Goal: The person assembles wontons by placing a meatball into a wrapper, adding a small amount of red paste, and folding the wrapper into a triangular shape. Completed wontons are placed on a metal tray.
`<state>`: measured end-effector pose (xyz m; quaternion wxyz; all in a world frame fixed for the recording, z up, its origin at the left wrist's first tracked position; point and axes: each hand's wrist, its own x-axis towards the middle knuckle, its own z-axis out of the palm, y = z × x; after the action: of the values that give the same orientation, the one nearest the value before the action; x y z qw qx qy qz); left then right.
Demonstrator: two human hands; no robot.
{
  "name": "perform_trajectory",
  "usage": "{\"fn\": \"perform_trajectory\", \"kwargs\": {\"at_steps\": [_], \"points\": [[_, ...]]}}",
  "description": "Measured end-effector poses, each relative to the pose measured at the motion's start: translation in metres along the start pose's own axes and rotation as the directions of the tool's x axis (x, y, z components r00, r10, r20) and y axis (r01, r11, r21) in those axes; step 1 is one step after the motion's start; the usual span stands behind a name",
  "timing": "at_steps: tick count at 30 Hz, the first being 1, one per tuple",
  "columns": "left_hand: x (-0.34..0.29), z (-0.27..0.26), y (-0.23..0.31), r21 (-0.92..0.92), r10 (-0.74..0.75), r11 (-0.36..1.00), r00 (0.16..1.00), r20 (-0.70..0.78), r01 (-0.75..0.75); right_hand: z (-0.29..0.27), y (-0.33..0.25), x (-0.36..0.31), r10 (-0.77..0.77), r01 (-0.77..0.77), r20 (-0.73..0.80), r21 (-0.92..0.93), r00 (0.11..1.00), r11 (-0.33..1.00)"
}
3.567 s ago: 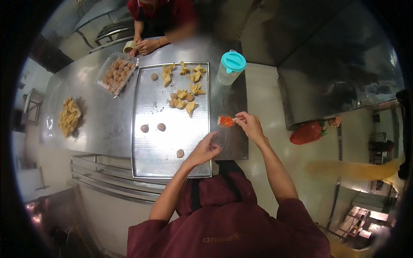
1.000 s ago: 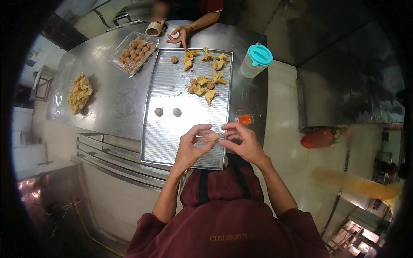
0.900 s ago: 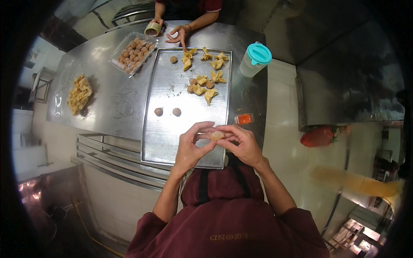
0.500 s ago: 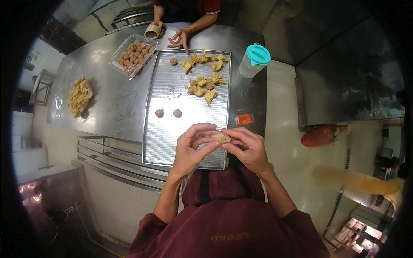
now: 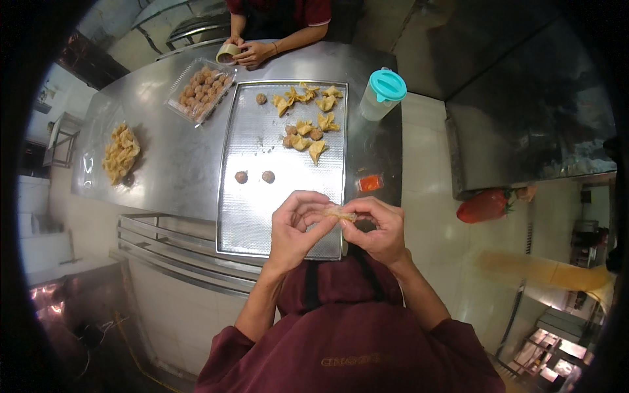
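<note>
Above the near end of the metal tray (image 5: 262, 216), my left hand (image 5: 298, 219) and right hand (image 5: 377, 226) meet at the fingertips. Between them they pinch a small, pale, crinkled piece (image 5: 339, 213) with a yellowish edge; its exact kind cannot be made out. Farther up the tray lie several golden folded fried dumplings (image 5: 318, 152), with brown round balls (image 5: 316, 133) among them. A brown ball (image 5: 268, 176) and another beside it sit apart, nearer my hands. Just off the tray's right edge rests a small clear packet with orange-red contents (image 5: 370, 183).
A lidded pitcher (image 5: 385, 92) stands right of the tray. At left are a clear plastic box of brown balls (image 5: 203, 95) and a pile of fried dumplings (image 5: 121, 152) on the steel table (image 5: 170, 177). Across it, another person's hands (image 5: 252, 54) hold a tape roll (image 5: 227, 54).
The pale piece has turned and looks narrower between my fingertips. Across the table, the other person's pointing hand has drawn back from the tray to the tape roll.
</note>
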<state>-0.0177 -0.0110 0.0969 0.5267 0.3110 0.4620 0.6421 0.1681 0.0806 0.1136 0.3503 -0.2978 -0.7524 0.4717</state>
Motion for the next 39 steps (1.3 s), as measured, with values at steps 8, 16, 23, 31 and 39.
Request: {"fn": "perform_trajectory", "kwargs": {"at_steps": [8, 16, 23, 31, 39], "points": [[0.007, 0.006, -0.014, -0.298, -0.214, 0.937, 0.974, -0.074, 0.183, 0.004, 0.011, -0.005, -0.171, 0.155, -0.053, -0.227, 0.984, 0.961], [0.024, 0.013, -0.04, -0.454, -0.38, 0.841, 0.919, -0.106, 0.295, -0.018, 0.031, -0.016, -0.046, 0.047, -0.037, 0.027, 0.998, 0.999], [0.063, 0.018, -0.109, -0.014, -0.426, 0.905, 0.904, -0.032, 0.426, -0.075, 0.113, 0.005, 0.522, -0.483, -0.142, 0.237, 0.841, 0.843], [0.089, 0.041, -0.194, 0.28, -0.442, 0.859, 0.897, -0.015, 0.428, -0.078, 0.208, 0.018, 0.355, -0.293, 0.072, -0.426, 0.932, 0.856], [0.094, 0.043, -0.205, 0.293, -0.473, 0.832, 0.878, -0.069, 0.471, -0.067, 0.23, 0.025, 0.457, -0.331, 0.126, -0.527, 0.88, 0.783]]}}
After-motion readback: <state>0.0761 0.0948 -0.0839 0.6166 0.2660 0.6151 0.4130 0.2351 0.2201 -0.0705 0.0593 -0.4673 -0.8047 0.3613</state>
